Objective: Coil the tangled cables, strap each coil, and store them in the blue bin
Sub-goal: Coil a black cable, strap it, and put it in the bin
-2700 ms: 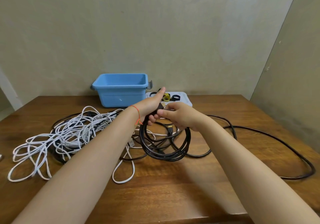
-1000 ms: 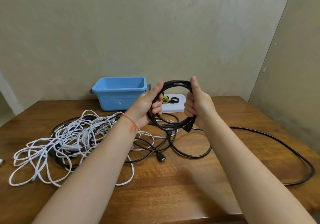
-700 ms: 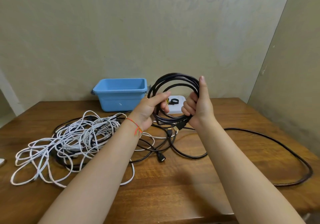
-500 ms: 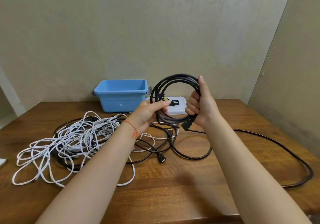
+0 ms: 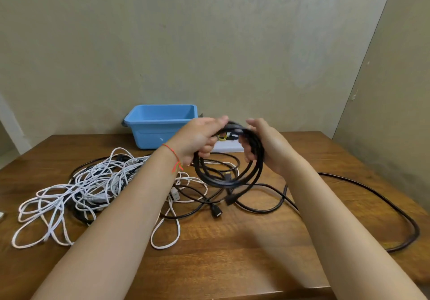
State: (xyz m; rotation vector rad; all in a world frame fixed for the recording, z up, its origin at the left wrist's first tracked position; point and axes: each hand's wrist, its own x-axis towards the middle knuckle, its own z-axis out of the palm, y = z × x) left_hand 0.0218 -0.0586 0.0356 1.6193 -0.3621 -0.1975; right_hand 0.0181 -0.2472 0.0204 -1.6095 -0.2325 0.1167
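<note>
I hold the black coil (image 5: 229, 174) in front of the bin (image 5: 160, 125), both hands' fingers (image 5: 207, 152) curled round its top, straps (image 5: 226, 135) just behind.

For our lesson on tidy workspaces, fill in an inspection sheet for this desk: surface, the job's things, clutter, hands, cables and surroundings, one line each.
Surface: brown wooden table, wood grain showing.
Job's things: black coil held up above the table; blue bin at the back, nothing seen inside from this angle; straps on a white tray beside the bin.
Clutter: small pale object at the left edge, cannot tell what.
Hands: left hand and right hand both grip the top of the coil.
Cables: white cable tangle on the left; loose black cable looping to the right.
Surroundings: plain beige wall; nothing else seen.
</note>
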